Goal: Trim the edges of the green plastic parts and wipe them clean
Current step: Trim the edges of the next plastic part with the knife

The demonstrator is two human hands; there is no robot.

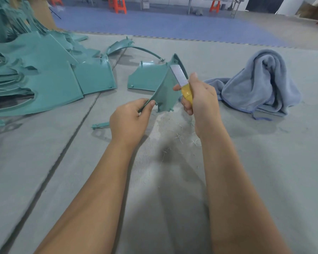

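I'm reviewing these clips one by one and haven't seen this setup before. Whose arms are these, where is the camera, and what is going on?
There is no machine: a person wears a camera on the head, looking down at their own two bare arms. The left hand pinches a corner of a green part, held up off the grey mat. The right hand grips a knife with a yellow handle, its blade laid against the part's edge. Thin shavings lie on the mat below. A pile of green parts sits to the left, another part lies behind the held one, and a grey-blue towel lies crumpled to the right.
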